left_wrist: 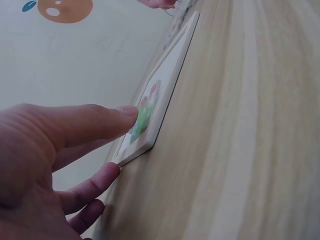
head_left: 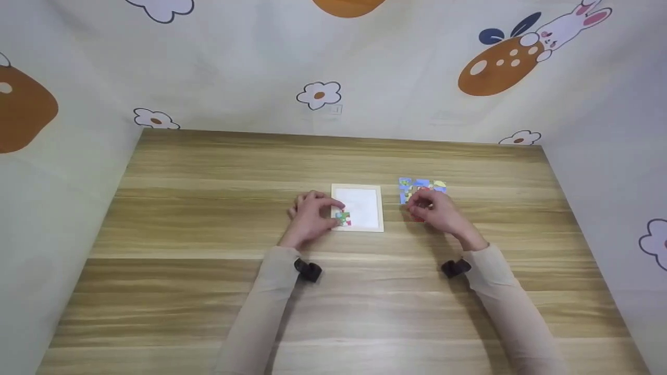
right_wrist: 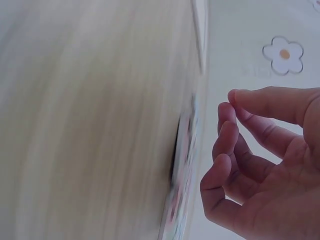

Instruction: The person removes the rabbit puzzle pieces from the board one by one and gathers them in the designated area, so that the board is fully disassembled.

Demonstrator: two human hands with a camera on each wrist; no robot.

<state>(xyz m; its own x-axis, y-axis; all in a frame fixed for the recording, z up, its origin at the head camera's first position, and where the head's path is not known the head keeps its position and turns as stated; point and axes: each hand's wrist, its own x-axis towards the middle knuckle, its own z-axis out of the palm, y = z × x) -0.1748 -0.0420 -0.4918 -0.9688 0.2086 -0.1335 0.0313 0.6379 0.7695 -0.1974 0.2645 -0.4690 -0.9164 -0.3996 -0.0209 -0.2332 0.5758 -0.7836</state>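
A small green-and-red jigsaw piece (head_left: 344,219) is at the lower left corner of a white puzzle tray (head_left: 381,208) with a pale rim. My left hand (head_left: 310,219) pinches it, thumb at the near side and index finger at the far side. In the left wrist view the left thumb (left_wrist: 129,116) covers part of the piece. My right hand (head_left: 436,211) hovers by a cluster of colourful jigsaw pieces (head_left: 406,183), hiding some of them. In the right wrist view, the right thumb and index fingertips (right_wrist: 235,96) meet, with nothing visible between them.
The wood-grain table (head_left: 208,208) reaches a cloth backdrop (head_left: 234,78) printed with flowers and a rabbit, behind and at both sides. The tray stands left of the loose pieces, with a strip of table between. A black strap mount (head_left: 308,270) sits at each wrist.
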